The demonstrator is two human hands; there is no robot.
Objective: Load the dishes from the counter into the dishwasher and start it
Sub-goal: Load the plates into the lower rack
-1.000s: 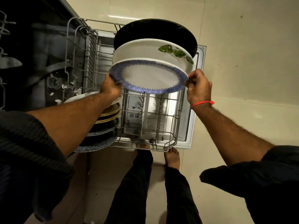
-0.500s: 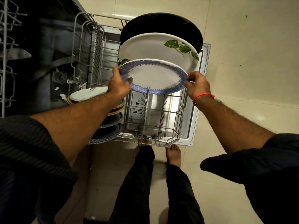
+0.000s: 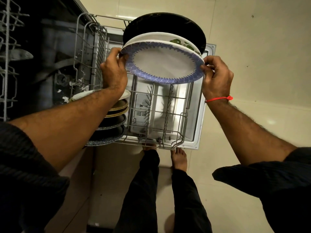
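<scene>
I pinch the blue-rimmed plate (image 3: 164, 62) by opposite rim edges, left grip (image 3: 114, 71) and right grip (image 3: 217, 76), above the rack (image 3: 159, 115) at frame centre (stiff, slick, breakable, I judge).

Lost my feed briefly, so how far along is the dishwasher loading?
Partly done: several plates already stand in the lower rack. In hand: the left hand and right hand hold three more plates above the rack. Still left: slotting these, closing up, starting the machine.
</scene>
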